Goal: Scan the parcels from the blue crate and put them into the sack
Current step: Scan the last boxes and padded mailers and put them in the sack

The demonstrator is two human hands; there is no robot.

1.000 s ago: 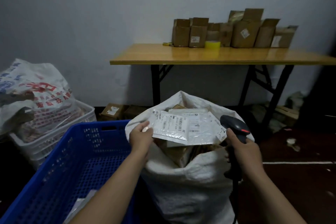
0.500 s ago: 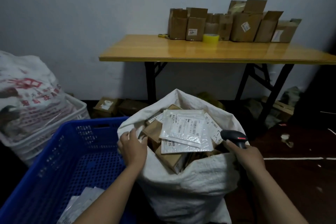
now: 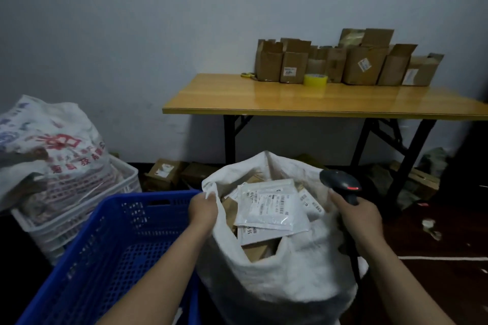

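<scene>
A white woven sack (image 3: 290, 277) stands open in front of me, filled with brown boxes and flat white labelled parcels (image 3: 269, 206) lying on top. My left hand (image 3: 203, 210) grips the sack's left rim. My right hand (image 3: 356, 216) holds a black barcode scanner (image 3: 340, 183) by its handle at the sack's right edge, its red light showing. The blue crate (image 3: 111, 250) sits to the left of the sack; my left forearm crosses over it, and a bit of pale parcel shows at its bottom edge.
A white crate (image 3: 76, 208) at the left holds a printed white bag (image 3: 52, 150). Behind the sack a wooden folding table (image 3: 317, 103) carries several cardboard boxes (image 3: 364, 63) and a yellow tape roll (image 3: 315, 79). Boxes (image 3: 166, 170) lie on the floor under the table.
My left hand has let the white parcel drop onto the pile in the sack and moved to grip the sack's rim. The scanner hand has stayed at the sack's right side.
</scene>
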